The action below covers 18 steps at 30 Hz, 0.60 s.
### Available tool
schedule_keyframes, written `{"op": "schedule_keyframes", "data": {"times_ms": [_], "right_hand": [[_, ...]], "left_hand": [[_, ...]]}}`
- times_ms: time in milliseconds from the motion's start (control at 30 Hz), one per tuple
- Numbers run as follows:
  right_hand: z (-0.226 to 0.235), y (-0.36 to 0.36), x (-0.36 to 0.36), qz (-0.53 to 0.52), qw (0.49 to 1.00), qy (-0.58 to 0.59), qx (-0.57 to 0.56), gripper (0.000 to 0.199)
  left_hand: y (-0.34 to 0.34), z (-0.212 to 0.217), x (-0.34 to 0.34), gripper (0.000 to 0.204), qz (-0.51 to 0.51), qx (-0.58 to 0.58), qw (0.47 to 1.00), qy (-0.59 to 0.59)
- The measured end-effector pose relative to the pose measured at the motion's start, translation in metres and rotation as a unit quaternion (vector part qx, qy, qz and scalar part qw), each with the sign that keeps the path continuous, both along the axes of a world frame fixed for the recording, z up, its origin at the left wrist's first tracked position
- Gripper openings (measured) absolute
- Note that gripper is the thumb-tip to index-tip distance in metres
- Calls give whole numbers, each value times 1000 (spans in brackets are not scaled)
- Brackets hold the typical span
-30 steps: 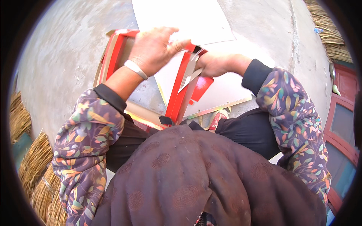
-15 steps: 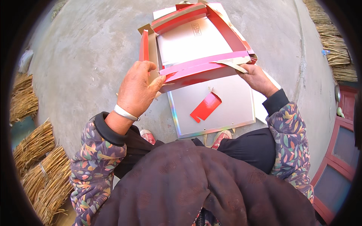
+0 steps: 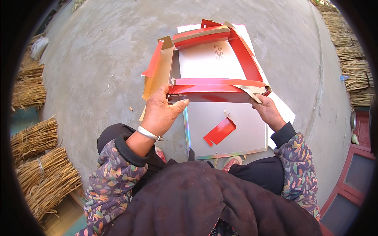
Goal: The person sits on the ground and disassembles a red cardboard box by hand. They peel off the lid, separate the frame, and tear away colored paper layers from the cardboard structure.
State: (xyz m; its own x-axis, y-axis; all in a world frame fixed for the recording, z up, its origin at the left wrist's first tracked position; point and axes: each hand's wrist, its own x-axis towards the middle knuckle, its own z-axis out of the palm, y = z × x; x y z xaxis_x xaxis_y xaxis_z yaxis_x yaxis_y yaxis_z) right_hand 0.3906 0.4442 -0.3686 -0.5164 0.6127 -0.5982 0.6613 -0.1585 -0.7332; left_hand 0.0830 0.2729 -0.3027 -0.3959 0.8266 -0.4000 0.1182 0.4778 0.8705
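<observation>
I hold a shallow red cardboard box (image 3: 214, 59) with a silver inside, open side up, over the ground. My left hand (image 3: 161, 112), with a silver bangle at the wrist, grips the near left corner of its red wall. My right hand (image 3: 267, 112) grips the near right corner, where a torn brown flap sticks out. Below the box a silver board (image 3: 244, 135) lies flat on the ground with a loose red cardboard scrap (image 3: 219, 131) on it. The box's left side flap hangs loose and bent outward.
Grey concrete ground (image 3: 98, 67) spreads all around. Bundles of dry straw (image 3: 43, 173) lie at the left, more straw (image 3: 350, 59) along the right rim. A red door frame (image 3: 350, 188) stands at the lower right. A white sheet (image 3: 285, 112) pokes out under the silver board.
The box has swung from standing on edge near my chest to lying flat and farther out. The silver board and red scrap have come into full view.
</observation>
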Motion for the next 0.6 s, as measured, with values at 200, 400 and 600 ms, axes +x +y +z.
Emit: {"op": "schedule_keyframes", "data": {"times_ms": [200,400,600], "right_hand": [[0,-16,4,-96,993,32,-69,29],[4,-31,2,-150,976,77,-140,34],[4,-51,-7,-119,957,153,-215,46]], "left_hand": [[0,3,-3,30,20,-35,994,-102],[1,-1,-5,31,-6,49,994,-94],[17,29,-3,31,-96,184,952,226]]}}
